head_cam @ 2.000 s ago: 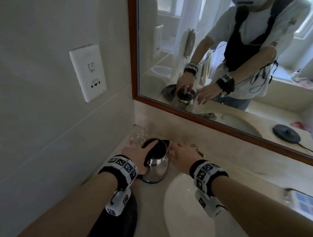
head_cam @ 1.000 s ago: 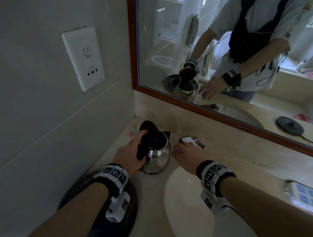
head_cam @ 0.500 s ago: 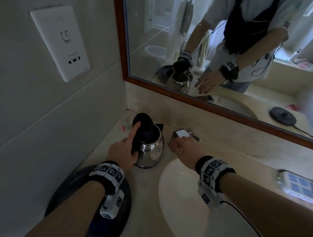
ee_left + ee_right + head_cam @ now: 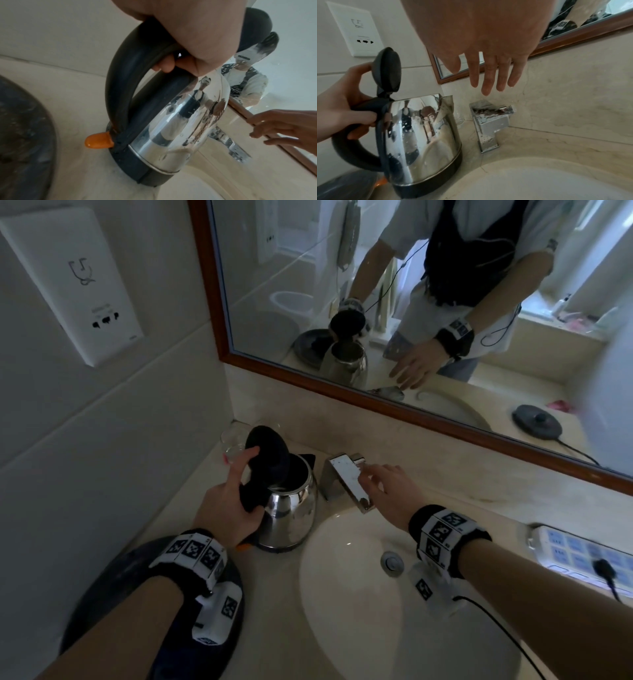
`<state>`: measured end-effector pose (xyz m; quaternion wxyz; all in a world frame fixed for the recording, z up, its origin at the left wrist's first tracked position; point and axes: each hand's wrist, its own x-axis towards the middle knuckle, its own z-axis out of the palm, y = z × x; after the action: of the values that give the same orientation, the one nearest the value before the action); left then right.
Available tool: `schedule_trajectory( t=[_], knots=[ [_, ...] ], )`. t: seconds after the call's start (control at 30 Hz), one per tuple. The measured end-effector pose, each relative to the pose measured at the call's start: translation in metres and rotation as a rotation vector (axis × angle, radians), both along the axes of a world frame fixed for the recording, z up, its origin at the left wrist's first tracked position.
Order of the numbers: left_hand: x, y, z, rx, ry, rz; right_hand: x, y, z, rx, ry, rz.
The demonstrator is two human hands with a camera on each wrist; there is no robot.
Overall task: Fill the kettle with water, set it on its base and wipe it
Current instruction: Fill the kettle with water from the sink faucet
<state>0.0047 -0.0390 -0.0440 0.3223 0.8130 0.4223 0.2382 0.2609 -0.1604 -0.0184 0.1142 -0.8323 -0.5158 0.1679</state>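
Nearest to the camera, a dark round tray [image 4: 102,594] lies on the counter under the left forearm. Just beyond it the kettle [image 4: 291,508] stands upright on the counter, at the left edge of the sink basin [image 4: 342,611] and just beside the faucet [image 4: 346,479]. The kettle's black handle [image 4: 123,75] is gripped by the left hand [image 4: 227,505], fingers curled round it, and the thumb is placed against the raised lid [image 4: 265,453]. The right hand [image 4: 387,491] is held over the faucet with straight, relaxed fingers; nothing is held in it, and whether the lever is already touched cannot be told for sure from these views.

As a judgement, the task is only at its start — the lid is opened, but no running water is seen, and the inside of the kettle is too dark to say if it holds water. Filling, setting on the base and wiping seem to be left. The base is seen only as a reflection in the mirror [image 4: 342,285], far to the right.

The long axis of the kettle is vertical — the opening is turned up. The spout [image 4: 447,100] is pointed away, towards the back wall and the faucet, and the handle is turned towards the person.
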Motion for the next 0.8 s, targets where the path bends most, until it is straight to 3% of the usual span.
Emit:
schedule_trajectory(
  t=[0.4, 0.8],
  knots=[
    [0.025, -0.084, 0.021, -0.044, -0.017, -0.178, 0.046, -0.036, 0.015, 0.051, 0.019, -0.104],
    [0.08, -0.146, -0.013, -0.091, 0.054, -0.359, 0.082, -0.039, -0.01, -0.04, 0.041, -0.122]
  ],
)
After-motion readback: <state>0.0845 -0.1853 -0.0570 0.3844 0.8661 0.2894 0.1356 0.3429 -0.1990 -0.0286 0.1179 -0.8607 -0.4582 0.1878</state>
